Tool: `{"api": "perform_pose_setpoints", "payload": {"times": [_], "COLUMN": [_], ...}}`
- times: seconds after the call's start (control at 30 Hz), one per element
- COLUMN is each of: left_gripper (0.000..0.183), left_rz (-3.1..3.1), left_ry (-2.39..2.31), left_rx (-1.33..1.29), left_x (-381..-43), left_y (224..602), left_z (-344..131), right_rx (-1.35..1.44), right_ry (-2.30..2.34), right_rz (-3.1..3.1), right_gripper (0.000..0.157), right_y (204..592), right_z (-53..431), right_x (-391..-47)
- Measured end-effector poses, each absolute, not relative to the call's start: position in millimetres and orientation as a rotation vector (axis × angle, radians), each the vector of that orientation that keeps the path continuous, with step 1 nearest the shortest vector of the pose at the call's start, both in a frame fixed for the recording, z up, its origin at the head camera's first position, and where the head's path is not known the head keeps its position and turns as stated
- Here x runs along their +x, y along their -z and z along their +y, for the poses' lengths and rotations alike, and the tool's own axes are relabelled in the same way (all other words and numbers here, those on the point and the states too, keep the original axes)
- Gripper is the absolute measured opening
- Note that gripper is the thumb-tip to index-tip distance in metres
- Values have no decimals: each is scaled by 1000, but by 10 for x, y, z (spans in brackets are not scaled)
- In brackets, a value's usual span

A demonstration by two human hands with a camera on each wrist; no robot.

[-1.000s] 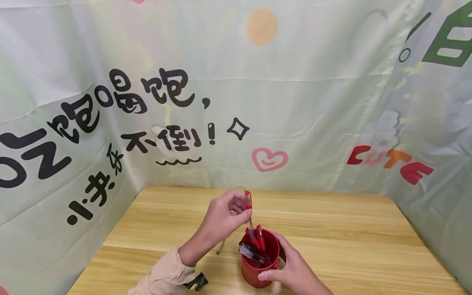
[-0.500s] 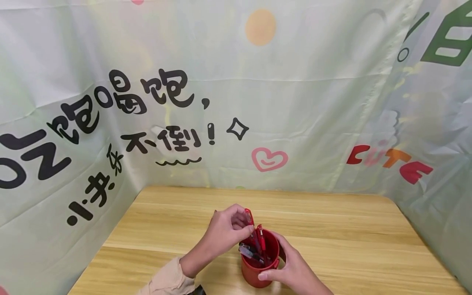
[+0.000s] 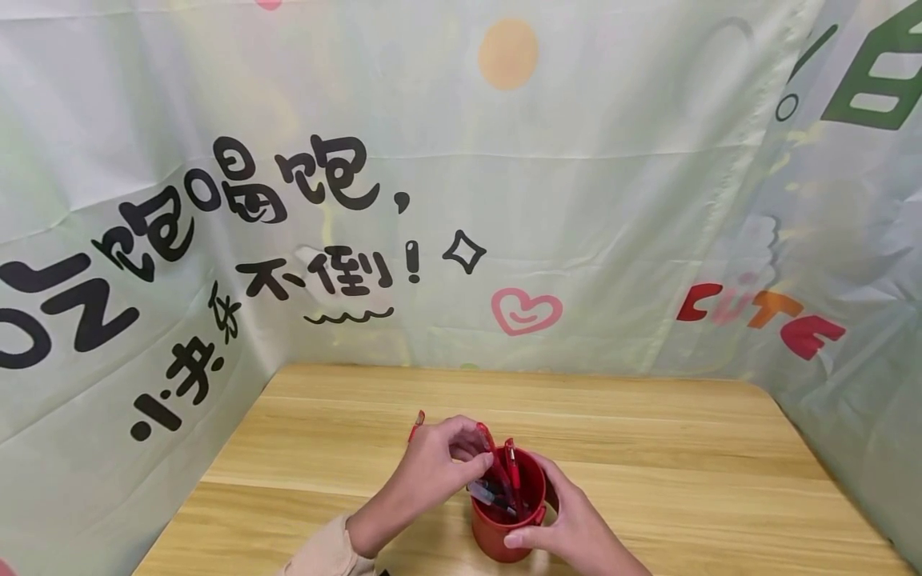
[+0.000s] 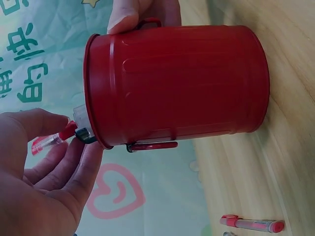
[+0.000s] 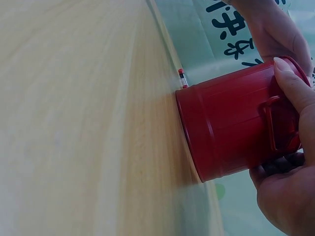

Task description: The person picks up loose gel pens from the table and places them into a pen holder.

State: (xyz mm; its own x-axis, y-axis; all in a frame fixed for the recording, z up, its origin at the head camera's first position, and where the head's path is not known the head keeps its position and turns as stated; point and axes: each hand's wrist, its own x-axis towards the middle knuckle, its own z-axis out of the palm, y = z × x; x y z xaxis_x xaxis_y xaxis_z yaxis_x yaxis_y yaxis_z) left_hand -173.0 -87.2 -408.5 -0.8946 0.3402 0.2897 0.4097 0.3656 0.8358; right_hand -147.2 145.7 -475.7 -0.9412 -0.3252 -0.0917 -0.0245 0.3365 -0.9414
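A red metal bucket (image 3: 499, 534) stands upright on the table, holding several pens. My right hand (image 3: 579, 520) grips its right side, thumb at the front and fingers behind. At the rim, my left hand (image 3: 432, 468) pinches a red-capped pen (image 3: 485, 434) between thumb and fingers, with the pen's lower part down in the bucket. In the left wrist view the clear, red-banded cap of that pen (image 4: 47, 142) shows by the fingertips. Beside it in the bucket are another red pen (image 3: 514, 468) and a pen with a clear cap (image 3: 488, 494).
Another red pen (image 4: 252, 224) lies on the wooden table (image 3: 684, 456); in the head view only its end shows behind my left hand. Near it in the left wrist view is a small, cut-off clear object (image 4: 229, 234). A printed cloth (image 3: 591, 240) hangs around the table's back and sides.
My left hand has moved down, lowering the red pen deeper into the bucket. The end of the pen on the table now shows above that hand. My right hand and the bucket stay put.
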Motion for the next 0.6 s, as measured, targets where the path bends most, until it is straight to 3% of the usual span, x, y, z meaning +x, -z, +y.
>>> {"api": "perform_pose_setpoints", "payload": {"times": [0.3, 0.6], "left_gripper": [29, 28], "left_rz": [-2525, -2538], "left_ry": [1464, 1442], "left_rx": [-690, -620], "left_x": [-1749, -1818], "left_y": [4106, 4110], "left_z": [-919, -978], "right_rx": [-309, -321], "right_ry": [1639, 1654], "right_rz": [2360, 2355], "right_gripper": [101, 101], "right_y": [4759, 4756], "right_z": [1453, 1449], "right_x": [-1477, -1478]}}
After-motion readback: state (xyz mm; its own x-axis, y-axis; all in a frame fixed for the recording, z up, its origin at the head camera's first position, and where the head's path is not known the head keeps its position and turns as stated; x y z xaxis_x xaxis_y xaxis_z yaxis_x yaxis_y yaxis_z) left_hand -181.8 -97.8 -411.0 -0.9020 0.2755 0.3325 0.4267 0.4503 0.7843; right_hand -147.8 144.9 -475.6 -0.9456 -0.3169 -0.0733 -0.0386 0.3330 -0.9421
